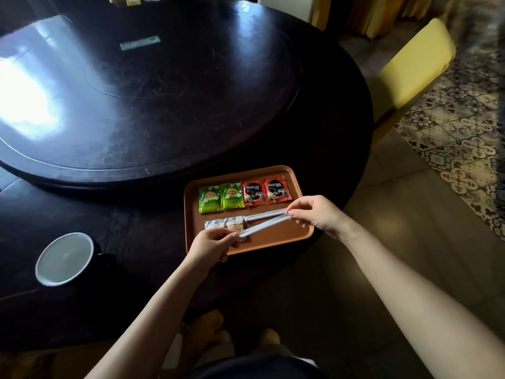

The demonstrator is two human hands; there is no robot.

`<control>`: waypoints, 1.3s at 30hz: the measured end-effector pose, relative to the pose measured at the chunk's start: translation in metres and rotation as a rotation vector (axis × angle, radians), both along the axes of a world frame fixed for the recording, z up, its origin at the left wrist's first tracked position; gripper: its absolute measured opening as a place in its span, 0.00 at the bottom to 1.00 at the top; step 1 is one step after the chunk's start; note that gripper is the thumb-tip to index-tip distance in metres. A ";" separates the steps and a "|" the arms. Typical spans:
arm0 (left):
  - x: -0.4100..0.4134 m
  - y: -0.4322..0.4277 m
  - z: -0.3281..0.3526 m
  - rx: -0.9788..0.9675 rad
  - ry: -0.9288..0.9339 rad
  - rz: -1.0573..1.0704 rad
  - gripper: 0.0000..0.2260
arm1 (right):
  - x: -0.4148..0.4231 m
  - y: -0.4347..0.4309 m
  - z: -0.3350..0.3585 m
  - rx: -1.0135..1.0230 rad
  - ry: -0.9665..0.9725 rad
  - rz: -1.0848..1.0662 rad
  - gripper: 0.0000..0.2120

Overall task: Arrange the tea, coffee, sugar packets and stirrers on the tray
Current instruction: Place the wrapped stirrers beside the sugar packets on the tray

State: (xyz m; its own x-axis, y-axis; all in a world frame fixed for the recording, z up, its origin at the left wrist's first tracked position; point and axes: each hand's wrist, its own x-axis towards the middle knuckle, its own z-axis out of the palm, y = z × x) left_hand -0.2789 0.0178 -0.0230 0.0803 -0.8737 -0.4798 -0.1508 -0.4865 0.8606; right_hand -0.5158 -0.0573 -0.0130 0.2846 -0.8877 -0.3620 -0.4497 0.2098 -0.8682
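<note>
An orange tray [287, 236] sits at the near edge of the dark round table. Along its far side lie two green tea packets [220, 198] and two red coffee packets [266, 192] in a row. Below them lie a white sugar packet [214, 223] and a brown sugar packet [234, 226]. One wrapped white stirrer [263, 215] lies on the tray. A second wrapped stirrer [263, 227] is held just above the tray, slanted. My left hand [211, 246] pinches its near left end. My right hand [314, 213] pinches its far right end.
A white-lined dark cup [64, 258] stands on the table to the left of the tray. A large raised turntable [153, 86] fills the table's middle. A yellow chair [412, 67] stands at the right over patterned floor tiles.
</note>
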 end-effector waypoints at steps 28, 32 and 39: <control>0.071 -0.005 -0.055 0.081 -0.499 0.325 0.11 | 0.018 -0.001 -0.066 -0.469 0.630 0.144 0.08; 0.071 -0.005 -0.055 0.074 -0.501 0.328 0.12 | 0.023 0.003 -0.070 -0.445 0.585 0.100 0.04; 0.071 -0.004 -0.056 0.071 -0.497 0.327 0.11 | 0.026 0.005 -0.073 -0.404 0.557 0.090 0.02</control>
State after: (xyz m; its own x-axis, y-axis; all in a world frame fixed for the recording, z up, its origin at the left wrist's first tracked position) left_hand -0.2077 0.0136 -0.0793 0.5693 -0.7332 -0.3718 -0.3597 -0.6289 0.6893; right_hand -0.4903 -0.0522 -0.0860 0.2313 -0.9653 -0.1217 -0.8517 -0.1404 -0.5048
